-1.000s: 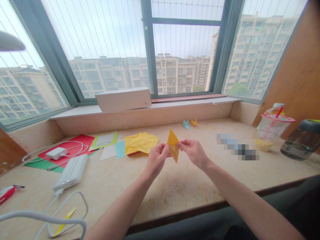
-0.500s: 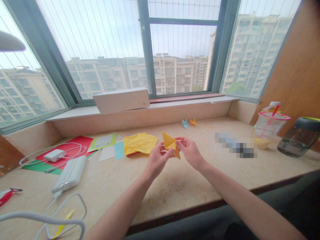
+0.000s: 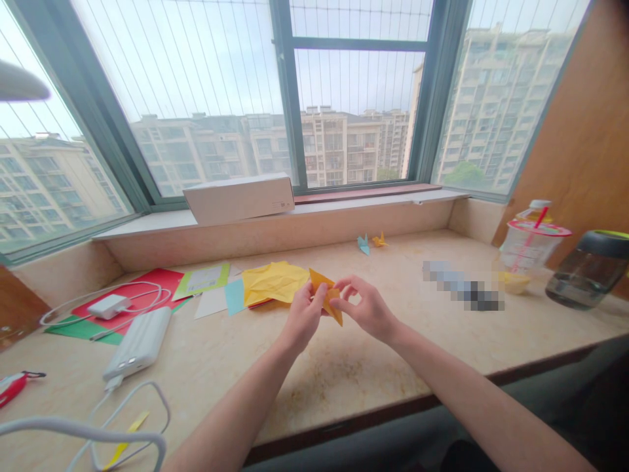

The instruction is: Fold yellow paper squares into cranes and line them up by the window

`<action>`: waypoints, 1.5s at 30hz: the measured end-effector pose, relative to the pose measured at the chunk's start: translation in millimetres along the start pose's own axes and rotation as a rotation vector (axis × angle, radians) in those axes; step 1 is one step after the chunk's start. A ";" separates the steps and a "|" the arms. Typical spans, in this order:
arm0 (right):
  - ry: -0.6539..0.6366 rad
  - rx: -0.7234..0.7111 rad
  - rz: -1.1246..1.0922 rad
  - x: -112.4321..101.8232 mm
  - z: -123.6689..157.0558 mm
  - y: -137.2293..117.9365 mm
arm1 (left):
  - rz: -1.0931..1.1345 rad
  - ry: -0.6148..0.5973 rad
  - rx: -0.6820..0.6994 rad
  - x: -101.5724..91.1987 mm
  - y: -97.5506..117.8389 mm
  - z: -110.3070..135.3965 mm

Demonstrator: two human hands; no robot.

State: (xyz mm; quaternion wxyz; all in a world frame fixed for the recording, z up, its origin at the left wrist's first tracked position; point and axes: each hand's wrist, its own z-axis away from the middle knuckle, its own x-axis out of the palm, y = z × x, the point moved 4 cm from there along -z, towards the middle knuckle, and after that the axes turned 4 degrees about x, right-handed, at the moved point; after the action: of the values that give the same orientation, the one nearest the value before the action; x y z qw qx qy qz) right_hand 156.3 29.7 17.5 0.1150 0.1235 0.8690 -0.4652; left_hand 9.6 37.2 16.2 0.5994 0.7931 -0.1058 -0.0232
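Note:
I hold a small folded orange paper [image 3: 326, 295] just above the marble counter [image 3: 344, 367], in the middle of the view. My left hand [image 3: 302, 318] pinches its left side with closed fingers. My right hand [image 3: 361, 307] pinches its right edge between thumb and forefinger, the other fingers raised. The paper is tilted, one point up to the left and one down to the right. A crumpled yellow sheet [image 3: 272, 280] lies on the counter just behind my left hand.
Red, green, blue and white sheets [image 3: 147, 288] lie at the left with a white charger [image 3: 109, 305], a power bank [image 3: 137, 343] and cables. Two small paper cranes [image 3: 371, 242] stand at the back. A white box [image 3: 239, 196] rests on the sill. A cup with a straw [image 3: 533, 248] and a jar [image 3: 584, 270] stand right.
The orange paper has turned from upright to tilted and dropped a little lower. My right hand has slid leftward over it, bringing both hands closer together.

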 end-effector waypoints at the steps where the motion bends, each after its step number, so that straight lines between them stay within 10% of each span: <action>1: -0.011 -0.010 0.023 0.6 0.3 -0.3 | -0.006 0.017 0.004 -1.2 -0.3 -0.4; 28: -0.014 0.094 0.116 -7.2 -3.0 3.6 | 0.181 -0.055 -0.020 1.7 8.4 0.3; 45: -0.127 -0.485 0.579 -10.6 6.6 -20.3 | 0.105 0.045 0.070 -10.2 6.6 -5.0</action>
State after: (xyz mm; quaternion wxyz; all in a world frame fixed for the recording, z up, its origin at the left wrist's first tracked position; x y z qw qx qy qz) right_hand 160.3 12.1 33.0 0.3213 0.3041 0.8740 -0.2011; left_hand -0.4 42.2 23.0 0.5739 0.8072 -0.1346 0.0300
